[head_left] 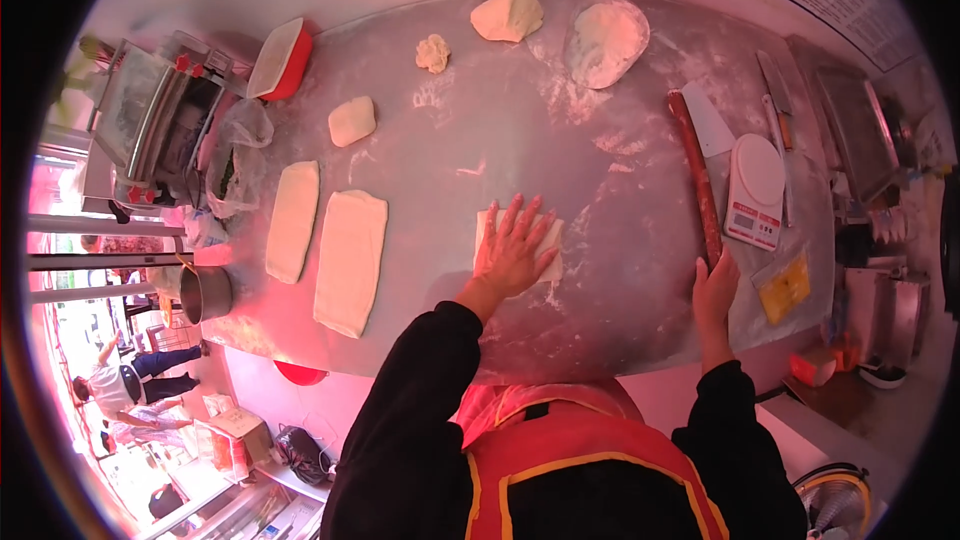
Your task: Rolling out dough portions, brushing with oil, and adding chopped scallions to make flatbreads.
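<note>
My left hand [514, 247] lies flat, fingers spread, on a squarish piece of dough [555, 268] near the front middle of the steel worktable [450, 202]. The palm and fingers hide much of that piece. At the right, my right hand [715, 289] grips the near end of a reddish-brown wooden rolling pin [697, 172], which points away from me along the tabletop. Left of my left hand are two flattened oblong dough slabs, a larger one [350, 262] and a narrower one [292, 221]. Beyond them sits a small dough piece [352, 121].
At the back are a dough lump [507, 15], a rough dough scrap [433, 54] and a scoop of flour [606, 45]. A white scraper [709, 120], digital kitchen scale [757, 187] and bagged yellow slab [784, 289] lie right. A lidded red container [281, 60] and metal pot [206, 294] stand left.
</note>
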`<state>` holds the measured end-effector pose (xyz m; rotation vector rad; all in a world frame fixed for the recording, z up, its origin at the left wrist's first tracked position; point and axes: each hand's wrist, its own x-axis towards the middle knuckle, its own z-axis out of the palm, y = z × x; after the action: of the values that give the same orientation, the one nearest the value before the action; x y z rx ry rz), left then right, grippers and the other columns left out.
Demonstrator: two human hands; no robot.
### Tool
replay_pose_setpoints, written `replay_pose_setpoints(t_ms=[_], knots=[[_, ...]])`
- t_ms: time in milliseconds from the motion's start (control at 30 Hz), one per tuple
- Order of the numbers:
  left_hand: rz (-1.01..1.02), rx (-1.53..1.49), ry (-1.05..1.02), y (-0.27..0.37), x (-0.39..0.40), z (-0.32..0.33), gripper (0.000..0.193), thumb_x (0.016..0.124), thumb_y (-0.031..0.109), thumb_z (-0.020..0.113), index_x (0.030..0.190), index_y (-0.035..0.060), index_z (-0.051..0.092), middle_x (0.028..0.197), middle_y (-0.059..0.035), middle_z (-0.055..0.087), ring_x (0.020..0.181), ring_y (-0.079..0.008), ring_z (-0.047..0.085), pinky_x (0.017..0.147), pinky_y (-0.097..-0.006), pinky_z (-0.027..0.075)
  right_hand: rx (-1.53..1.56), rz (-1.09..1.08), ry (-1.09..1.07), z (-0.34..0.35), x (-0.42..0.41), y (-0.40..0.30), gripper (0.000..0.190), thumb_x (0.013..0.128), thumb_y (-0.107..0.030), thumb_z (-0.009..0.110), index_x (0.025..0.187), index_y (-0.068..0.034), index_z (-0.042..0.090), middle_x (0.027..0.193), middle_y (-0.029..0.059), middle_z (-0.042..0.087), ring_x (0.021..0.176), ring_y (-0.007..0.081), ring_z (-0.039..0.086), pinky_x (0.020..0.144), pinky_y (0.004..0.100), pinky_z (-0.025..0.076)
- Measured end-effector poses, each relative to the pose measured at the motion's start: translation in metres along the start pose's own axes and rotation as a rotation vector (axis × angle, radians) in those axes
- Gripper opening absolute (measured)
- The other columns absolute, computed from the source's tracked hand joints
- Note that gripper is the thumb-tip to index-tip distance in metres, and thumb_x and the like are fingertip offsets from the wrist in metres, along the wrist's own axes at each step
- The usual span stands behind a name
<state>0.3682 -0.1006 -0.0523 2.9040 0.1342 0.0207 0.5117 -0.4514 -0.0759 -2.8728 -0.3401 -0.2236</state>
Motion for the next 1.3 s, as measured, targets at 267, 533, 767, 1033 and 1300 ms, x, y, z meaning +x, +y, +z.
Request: replay_pose_setpoints(t_ms=[267,533,767,1033,1300], knots=[[-0.113,-0.051,0.014,0.043,-0.036,0.021,0.063,0.091,0.045,0.054,0.143,0.0117,0.040,0.146,-0.0094,0.037,0.138,-0.0321,0.029,0.115,-0.0540,0.015,0.233,-0.347,-0.122,-0.032,-0.012,-0.051,0.043,0.085,-0.011,0.064,0.124,0.001,0.048,0.111,0.0202,0.056,0.106,0.0390,0.053,0.091,0.0477,0.043],[-0.309,-0.125,0.558,-0.024,-0.095,-0.044,0.053,0.092,0.033,0.055,0.135,0.0015,0.048,0.142,-0.0159,0.045,0.137,-0.0363,0.034,0.115,-0.0525,0.020,0.348,-0.727,-0.358,-0.050,-0.033,-0.165,0.048,0.081,-0.015,0.068,0.125,-0.005,0.053,0.112,0.0146,0.058,0.103,0.0342,0.054,0.089,0.0445,0.043],[-0.457,-0.034,0.185,-0.037,-0.115,-0.015,0.065,0.088,0.036,0.057,0.141,0.0023,0.041,0.146,-0.0151,0.042,0.137,-0.0341,0.034,0.114,-0.0524,0.019,0.184,-0.461,-0.177,-0.013,-0.033,-0.129,0.053,0.094,-0.030,0.052,0.140,-0.007,0.044,0.144,0.0151,0.044,0.129,0.0317,0.043,0.107,0.0497,0.030],[-0.455,0.082,0.116,-0.092,-0.013,-0.024,0.066,0.094,0.043,0.049,0.145,0.0033,0.037,0.151,-0.0166,0.035,0.142,-0.0355,0.027,0.114,-0.0561,0.016,-0.104,-0.447,-0.131,0.029,0.077,-0.174,0.055,0.098,-0.029,0.045,0.146,-0.006,0.034,0.151,0.0139,0.035,0.140,0.0312,0.030,0.112,0.0559,0.022],[-0.401,0.055,0.244,-0.072,-0.052,-0.011,0.075,0.091,0.044,0.054,0.146,-0.0019,0.032,0.152,-0.0204,0.032,0.143,-0.0350,0.027,0.116,-0.0548,0.014,0.051,-0.571,-0.148,0.024,0.059,-0.160,0.057,0.096,-0.028,0.048,0.146,-0.004,0.033,0.151,0.0162,0.034,0.141,0.0337,0.029,0.114,0.0538,0.020]])
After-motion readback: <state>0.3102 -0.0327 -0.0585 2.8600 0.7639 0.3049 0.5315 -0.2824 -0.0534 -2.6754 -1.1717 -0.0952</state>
